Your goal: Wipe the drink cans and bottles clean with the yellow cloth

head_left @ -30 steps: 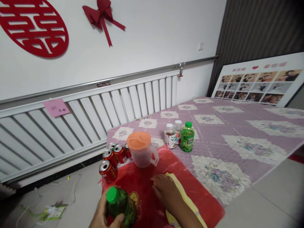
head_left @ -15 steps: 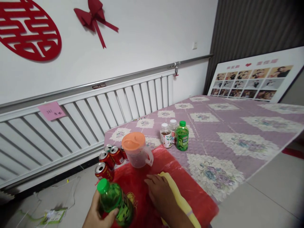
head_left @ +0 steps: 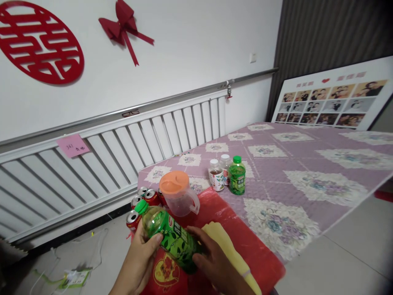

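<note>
So, going left to right: there's a big red round cutout (head_left: 41, 43) on the wall, then a pink note (head_left: 73, 146) stuck on the white radiator (head_left: 172, 131), with a red bow (head_left: 125, 24) higher up. Down by the near left corner of the table I've got a little bunch of drink cans (head_left: 133, 219), mostly red, partly behind my bottle.

My left hand (head_left: 139, 252) is wrapped round the upper part of the green bottle (head_left: 172, 237), thumb across the front, just below its green cap. The bottle's held tilted over the red plastic sheet (head_left: 251, 254), cap end up to the left, in front of the clear pitcher (head_left: 181, 200) with the orange lid. My right hand (head_left: 211, 256) has the lower end, thumb on one side and fingers on the other, so it's pinched between them. A folded yellow cloth (head_left: 227, 248) lies right by that hand.

Past the sheet, two white-capped bottles (head_left: 216, 177) and a second green-capped bottle (head_left: 237, 177) stand upright close together on the purple floral tablecloth (head_left: 267, 164). Far right, a photo board (head_left: 325, 98) leans at the back.
</note>
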Available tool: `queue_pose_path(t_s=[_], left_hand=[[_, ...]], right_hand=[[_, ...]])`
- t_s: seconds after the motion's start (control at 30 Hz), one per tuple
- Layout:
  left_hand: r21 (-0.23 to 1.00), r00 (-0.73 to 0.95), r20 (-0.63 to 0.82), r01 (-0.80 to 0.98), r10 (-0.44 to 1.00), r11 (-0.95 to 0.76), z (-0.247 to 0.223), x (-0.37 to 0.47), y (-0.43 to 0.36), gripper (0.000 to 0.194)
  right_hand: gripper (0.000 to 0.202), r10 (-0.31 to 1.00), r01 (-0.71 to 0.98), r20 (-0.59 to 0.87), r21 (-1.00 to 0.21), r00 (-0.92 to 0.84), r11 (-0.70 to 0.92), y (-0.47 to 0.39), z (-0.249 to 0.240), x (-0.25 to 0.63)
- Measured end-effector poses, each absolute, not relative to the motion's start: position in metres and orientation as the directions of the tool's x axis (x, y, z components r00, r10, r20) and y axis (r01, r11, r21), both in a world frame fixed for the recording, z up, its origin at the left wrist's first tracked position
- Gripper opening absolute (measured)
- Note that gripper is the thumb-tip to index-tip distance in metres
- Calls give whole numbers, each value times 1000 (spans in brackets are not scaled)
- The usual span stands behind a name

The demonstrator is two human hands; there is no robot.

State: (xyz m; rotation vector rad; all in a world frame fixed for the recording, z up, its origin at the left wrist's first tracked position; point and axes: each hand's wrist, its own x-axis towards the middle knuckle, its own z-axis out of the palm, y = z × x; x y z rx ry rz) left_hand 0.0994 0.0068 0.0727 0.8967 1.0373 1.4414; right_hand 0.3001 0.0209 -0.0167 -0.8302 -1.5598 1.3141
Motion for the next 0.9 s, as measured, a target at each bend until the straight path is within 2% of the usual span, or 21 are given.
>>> queue_pose_path(t_s=[0.13, 0.33, 0.47, 0.6, 0.67, 0.8, 0.9], left_hand=[[928, -116, -3, -369, 993, -41, 81, 111, 9, 73], [915, -39, 46, -400, 998, -58, 87, 124, 15, 84], [929, 12, 83, -362, 997, -73, 94, 132, 19, 89], [943, 81, 101, -324, 992, -70, 100, 141, 25, 94], [956, 116, 118, -281, 986, -81, 101, 144, 30, 88], [980, 171, 131, -172, 977, -101, 105, 149, 42, 63], [983, 145, 154, -125, 977, -137, 110, 151, 53, 59]], right_hand=[[92, 856, -311, 224, -947, -466, 79, 25, -15, 299], [91, 854, -484, 254, -875, -455, 2, 33, -17, 313], [88, 851, -486, 229, -873, -473, -36, 36, -11, 325], [83, 892, -516, 236, -857, -387, 3, 37, -4, 334], [80, 909, -520, 234, -854, -345, 23, 39, -3, 339], [72, 935, -465, 233, -881, -267, 87, 48, -6, 355], [73, 955, -438, 218, -892, -200, 112, 54, -9, 365]])
